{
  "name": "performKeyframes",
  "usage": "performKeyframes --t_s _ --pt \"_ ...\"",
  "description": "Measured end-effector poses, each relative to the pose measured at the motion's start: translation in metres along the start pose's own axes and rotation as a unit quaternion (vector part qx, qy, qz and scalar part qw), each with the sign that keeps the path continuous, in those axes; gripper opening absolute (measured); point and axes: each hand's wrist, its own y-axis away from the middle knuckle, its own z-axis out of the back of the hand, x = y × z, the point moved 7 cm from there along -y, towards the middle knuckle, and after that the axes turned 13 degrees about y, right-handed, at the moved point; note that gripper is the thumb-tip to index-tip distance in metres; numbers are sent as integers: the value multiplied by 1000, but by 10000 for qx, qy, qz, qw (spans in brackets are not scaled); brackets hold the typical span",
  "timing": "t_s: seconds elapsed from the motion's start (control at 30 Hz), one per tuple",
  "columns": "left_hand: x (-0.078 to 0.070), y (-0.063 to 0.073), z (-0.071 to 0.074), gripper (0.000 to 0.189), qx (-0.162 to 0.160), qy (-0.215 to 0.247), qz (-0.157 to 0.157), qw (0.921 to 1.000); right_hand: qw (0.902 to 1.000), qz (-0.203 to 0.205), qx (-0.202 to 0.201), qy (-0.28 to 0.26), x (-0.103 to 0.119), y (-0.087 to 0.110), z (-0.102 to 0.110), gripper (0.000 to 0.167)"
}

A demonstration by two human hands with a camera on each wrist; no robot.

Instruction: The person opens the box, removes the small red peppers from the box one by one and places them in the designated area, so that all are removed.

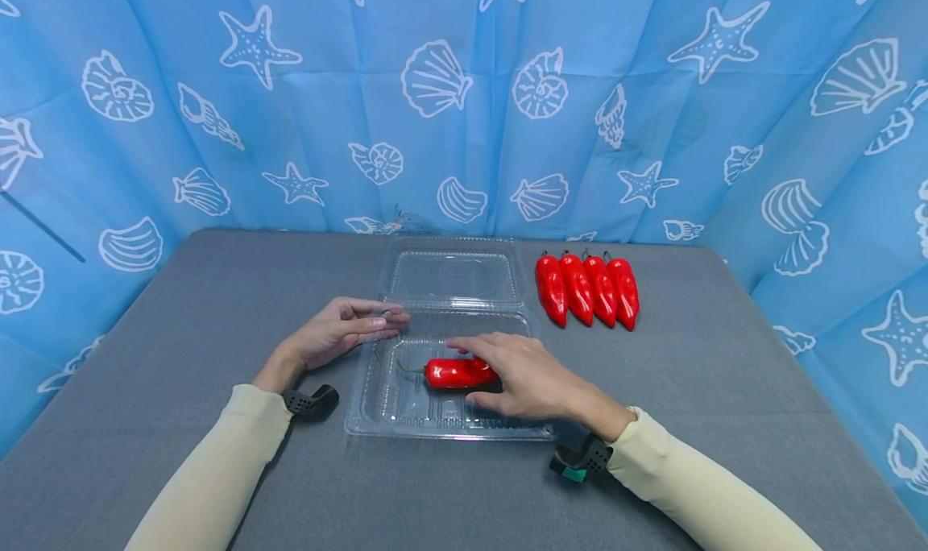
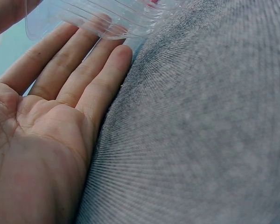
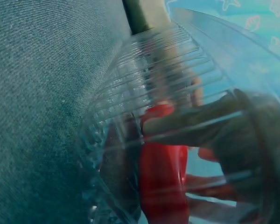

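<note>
In the head view a red chili pepper [image 1: 453, 373] lies lengthwise over the base of a clear plastic clamshell box [image 1: 377, 422], its thin stem pointing left. My right hand [image 1: 532, 378] holds the pepper from the right, thumb on the near side and fingers on the far side; the palm hides its tip. Through the box wall, the right wrist view shows the same pepper [image 3: 163, 186] with the thumb across it. At the box's left edge, my left hand [image 1: 348, 325] touches the plastic with straight fingers [image 2: 65, 65], seen in the left wrist view against its ribbed side.
Several red chili peppers [image 1: 587, 289] lie side by side to the right of the raised or laid-back box lid [image 1: 522, 273]. The grey cloth-covered table [image 1: 217, 309] ends at a blue curtain [image 1: 464, 148] printed with shells and starfish.
</note>
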Motion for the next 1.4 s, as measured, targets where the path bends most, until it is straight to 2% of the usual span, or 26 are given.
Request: performKeyframes --t_s 0.33,0.53,0.8,1.23,1.4 --pt "0 0 0 50 -39 -52 15 10000 9997 105 176 115 3 0 -3 73" --pt "0 0 1 51 -46 -44 34 10000 9997 175 152 85 4 -1 -3 69" --pt "0 0 2 51 -14 -81 4 10000 9983 219 5 -532 1 -1 -2 70" --pt "1 -1 2 47 -41 -189 -7 9998 9937 49 -70 -1119 -4 -1 1 50" --pt "1 -1 3 47 -101 -178 36 9998 9900 -102 -135 -1401 -7 -2 2 50"
